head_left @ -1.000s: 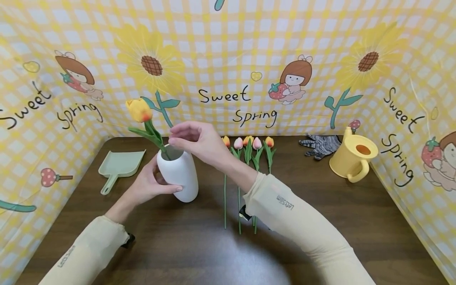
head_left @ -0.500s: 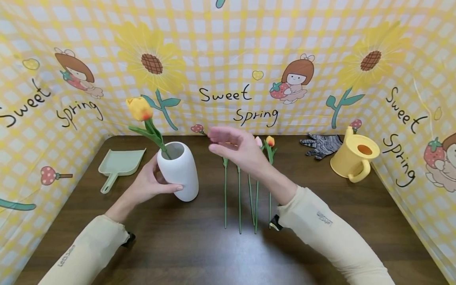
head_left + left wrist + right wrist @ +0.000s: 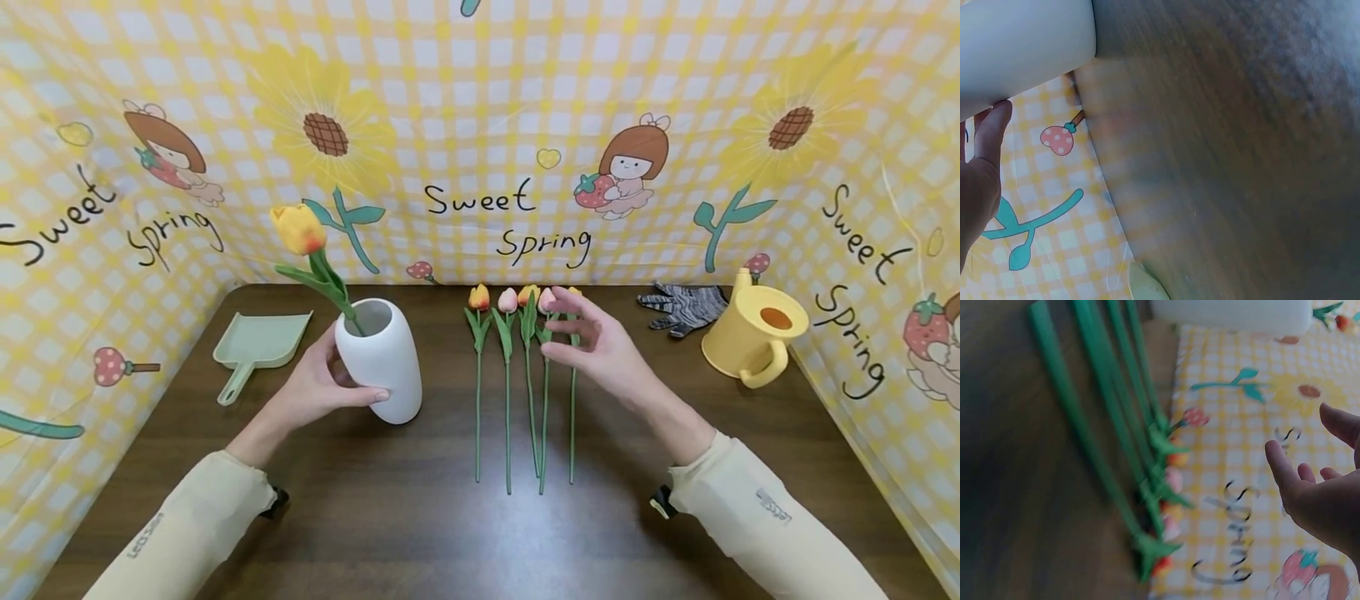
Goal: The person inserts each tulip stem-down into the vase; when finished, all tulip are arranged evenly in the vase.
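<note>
My left hand (image 3: 318, 379) grips the white vase (image 3: 386, 367), thumb across its front and fingers behind. In the left wrist view the vase (image 3: 1022, 50) fills the upper left corner, with a fingertip against it. One yellow-orange tulip (image 3: 298, 231) stands in the vase, leaning left over the rim. My right hand (image 3: 603, 350) hovers over the right end of a row of tulips (image 3: 508, 350), fingers spread and holding nothing. Several orange and pink tulips lie there side by side, blooms toward the back wall; the hand partly hides the rightmost ones. In the right wrist view their stems (image 3: 1079, 425) look blurred.
A pale green dustpan (image 3: 262, 340) lies at the left of the dark wooden table (image 3: 420, 533). At the right stand a yellow watering can (image 3: 750, 333) and, behind it, a grey knitted glove (image 3: 682, 308). Yellow checked cloth (image 3: 465, 108) walls the back and sides.
My right hand has moved away from the vase mouth to the right, across to the lying tulips. My left hand keeps its hold on the vase, and the tulip in it stays put.
</note>
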{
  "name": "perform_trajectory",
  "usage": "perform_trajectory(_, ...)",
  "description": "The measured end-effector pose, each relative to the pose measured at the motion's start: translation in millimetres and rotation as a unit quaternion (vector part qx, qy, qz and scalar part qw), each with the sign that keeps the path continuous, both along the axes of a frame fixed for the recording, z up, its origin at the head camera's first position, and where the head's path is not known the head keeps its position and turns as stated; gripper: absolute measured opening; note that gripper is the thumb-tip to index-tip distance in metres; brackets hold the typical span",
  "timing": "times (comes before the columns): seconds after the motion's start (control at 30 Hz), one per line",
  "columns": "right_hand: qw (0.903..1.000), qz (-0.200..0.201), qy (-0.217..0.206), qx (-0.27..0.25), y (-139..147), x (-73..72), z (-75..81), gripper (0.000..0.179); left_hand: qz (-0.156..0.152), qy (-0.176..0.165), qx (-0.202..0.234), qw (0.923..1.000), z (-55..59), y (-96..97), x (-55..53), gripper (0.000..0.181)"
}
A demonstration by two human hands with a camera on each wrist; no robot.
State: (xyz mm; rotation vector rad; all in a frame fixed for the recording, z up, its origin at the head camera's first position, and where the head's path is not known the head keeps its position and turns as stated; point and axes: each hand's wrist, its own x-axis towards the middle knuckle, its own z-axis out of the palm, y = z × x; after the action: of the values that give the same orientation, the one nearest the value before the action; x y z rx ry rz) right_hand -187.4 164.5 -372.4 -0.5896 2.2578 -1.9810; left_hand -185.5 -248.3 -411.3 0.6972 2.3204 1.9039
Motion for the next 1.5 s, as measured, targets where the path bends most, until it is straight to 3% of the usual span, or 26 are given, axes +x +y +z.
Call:
perform_trajectory(0.23, 0.9968, -0.034, -0.058, 0.042, 30.5, -3.3, -29.4, 0.08, 0.004, -0.004, -0.002, 1.0, 4.1, 2.0, 2.1, 0.101)
perform_trajectory(0.5, 0.9905, -0.019, -0.136, -0.012, 44.8, -6.3, -48.9, 0.082, 0.002, -0.009, -0.002, 1.0, 17.4, 7.8, 11.8, 0.095)
perform_trajectory(0.8, 0.9704, -0.038, -0.228, 0.071, 47.1, -15.1, -59.4, 0.088, -0.001, 0.002, 0.004, 1.0, 0.9, 0.8, -0.3, 0.099)
perform_trajectory(1.07, 0.9616, -0.057, -0.241, 0.118, 46.6, -16.4, -68.8, 0.079, 0.001, -0.008, 0.002, 1.0, 21.0, 10.6, 13.6, 0.095)
perform_trajectory(1.33, 0.9511, -0.063, -0.258, 0.157, 41.0, -26.6, -73.0, 0.067, 0.015, -0.017, -0.007, 0.9997, 16.2, 8.2, 18.0, 0.093)
perform_trajectory(1.5, 0.9476, -0.071, -0.267, 0.16, 41.2, -31.9, -71.7, 0.058, 0.012, -0.011, -0.007, 0.9998, 17.7, 8.6, 14.5, 0.094)
